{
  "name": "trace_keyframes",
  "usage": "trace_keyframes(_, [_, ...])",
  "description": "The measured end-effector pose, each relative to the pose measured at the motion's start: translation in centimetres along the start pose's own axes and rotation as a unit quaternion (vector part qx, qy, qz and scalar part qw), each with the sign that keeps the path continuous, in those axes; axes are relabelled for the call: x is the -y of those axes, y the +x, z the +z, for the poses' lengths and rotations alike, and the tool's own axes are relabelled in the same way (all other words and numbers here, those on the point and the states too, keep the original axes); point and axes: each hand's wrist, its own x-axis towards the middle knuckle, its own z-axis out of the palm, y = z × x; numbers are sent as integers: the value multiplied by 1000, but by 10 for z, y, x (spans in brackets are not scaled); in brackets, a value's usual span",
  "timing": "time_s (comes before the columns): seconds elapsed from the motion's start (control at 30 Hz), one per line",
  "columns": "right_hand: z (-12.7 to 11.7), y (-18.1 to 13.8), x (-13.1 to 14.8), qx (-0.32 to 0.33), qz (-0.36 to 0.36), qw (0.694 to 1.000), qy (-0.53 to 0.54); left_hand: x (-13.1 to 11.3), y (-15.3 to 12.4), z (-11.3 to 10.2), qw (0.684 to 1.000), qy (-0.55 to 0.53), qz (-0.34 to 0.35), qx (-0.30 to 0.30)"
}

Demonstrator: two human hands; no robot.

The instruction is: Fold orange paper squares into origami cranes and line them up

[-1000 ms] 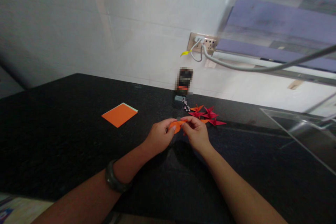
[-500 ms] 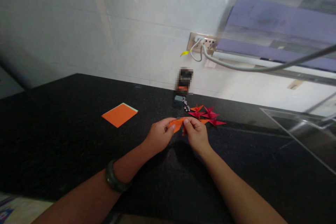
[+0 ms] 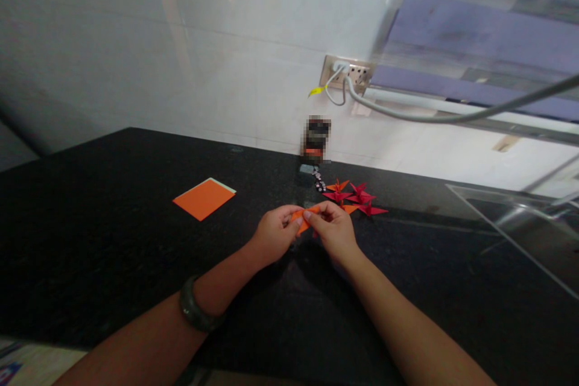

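Orange paper [image 3: 302, 218] pinched by fingers of both hands; folded cranes [image 3: 355, 198] just beyond.

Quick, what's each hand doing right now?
Left hand: closed, pinching the orange paper.
Right hand: closed, pinching the same orange paper.

Our left hand [image 3: 274, 235] and right hand [image 3: 332, 232] meet side by side above the middle of the table [image 3: 113, 223], with the paper [image 3: 301, 218] pinched between their fingers [image 3: 286, 212]. The cranes [image 3: 357, 198] lie clustered on the table just behind the right hand. The sheets [image 3: 203, 199] lie well left of our hands. On the wall behind the cranes sits a socket [image 3: 348, 72], and its cable [image 3: 429, 116] runs off to the right.
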Motion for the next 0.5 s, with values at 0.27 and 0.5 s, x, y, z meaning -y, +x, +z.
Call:
trace_keyframes(0.27, [-7,3,-4,-34,-34,999,-19,-2,-2,2,999,-37,-17,31])
trace_keyframes(0.5, [-10,8,-1,0,34,995,89,1,0,0,998,-46,-20,31])
